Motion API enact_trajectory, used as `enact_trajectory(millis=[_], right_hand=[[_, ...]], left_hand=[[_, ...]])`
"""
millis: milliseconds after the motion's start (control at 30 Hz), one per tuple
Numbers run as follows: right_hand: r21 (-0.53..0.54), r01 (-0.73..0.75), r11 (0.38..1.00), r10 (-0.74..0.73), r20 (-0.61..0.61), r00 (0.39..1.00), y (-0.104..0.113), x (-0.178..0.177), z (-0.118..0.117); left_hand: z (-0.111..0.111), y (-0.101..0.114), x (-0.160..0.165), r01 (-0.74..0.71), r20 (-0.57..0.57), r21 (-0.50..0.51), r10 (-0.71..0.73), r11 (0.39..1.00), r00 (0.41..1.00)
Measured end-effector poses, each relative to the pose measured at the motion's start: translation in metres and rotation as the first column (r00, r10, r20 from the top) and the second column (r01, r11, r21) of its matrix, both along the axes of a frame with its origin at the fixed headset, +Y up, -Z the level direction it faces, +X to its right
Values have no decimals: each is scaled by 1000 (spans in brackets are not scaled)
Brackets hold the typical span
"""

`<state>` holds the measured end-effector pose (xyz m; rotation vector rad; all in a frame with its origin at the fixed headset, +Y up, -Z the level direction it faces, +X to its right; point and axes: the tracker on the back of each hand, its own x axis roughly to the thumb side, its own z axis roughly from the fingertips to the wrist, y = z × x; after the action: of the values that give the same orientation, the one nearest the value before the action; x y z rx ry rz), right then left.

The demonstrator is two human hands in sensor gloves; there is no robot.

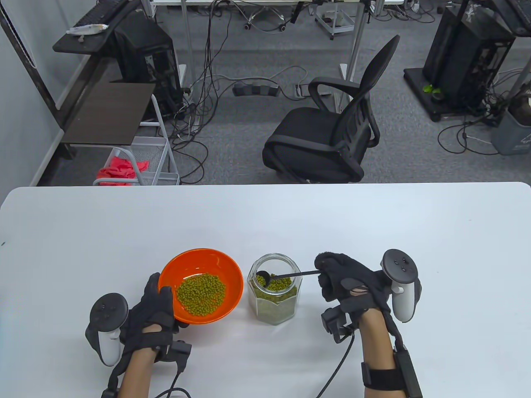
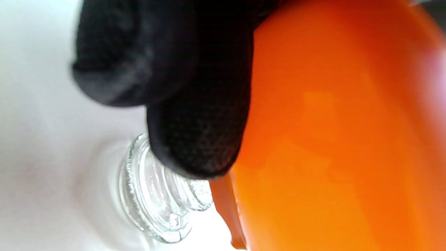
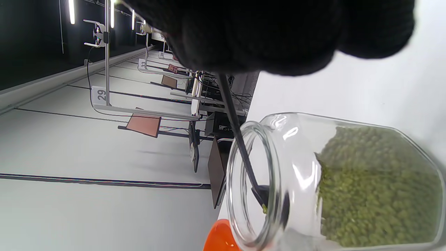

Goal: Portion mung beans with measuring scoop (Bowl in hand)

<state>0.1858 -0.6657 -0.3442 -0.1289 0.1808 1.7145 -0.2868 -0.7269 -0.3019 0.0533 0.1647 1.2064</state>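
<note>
An orange bowl (image 1: 215,265) holding a heap of mung beans (image 1: 201,292) is gripped at its near-left rim by my left hand (image 1: 155,309); it tilts slightly. In the left wrist view the bowl's underside (image 2: 341,139) fills the right, with my gloved fingers (image 2: 195,115) against it. A glass jar (image 1: 274,296) of mung beans stands right of the bowl. My right hand (image 1: 346,280) holds a black measuring scoop (image 1: 286,275) by its handle, its cup inside the jar mouth. The right wrist view shows the scoop (image 3: 240,146) entering the jar (image 3: 348,181).
The white table (image 1: 373,224) stretches wide behind and beside the jar. A black office chair (image 1: 332,132) stands beyond the table's far edge. The jar's rim (image 2: 156,202) shows under the fingers in the left wrist view.
</note>
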Motion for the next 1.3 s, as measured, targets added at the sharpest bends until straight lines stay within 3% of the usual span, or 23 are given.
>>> enact_trajectory(millis=[533,1067,1300], right_hand=[[95,123,988,-126,25,992,24,27,15],[186,32,982,-9,-127,992,36,-48,22],[274,-82,958,142,-204,969,39,-76,26]], left_hand=[[0,0,0,3,1,0,-3,1000,1000],[0,0,2,10,5,-3,-10,1000,1000],[0,-1,2,9,5,-4,-9,1000,1000]])
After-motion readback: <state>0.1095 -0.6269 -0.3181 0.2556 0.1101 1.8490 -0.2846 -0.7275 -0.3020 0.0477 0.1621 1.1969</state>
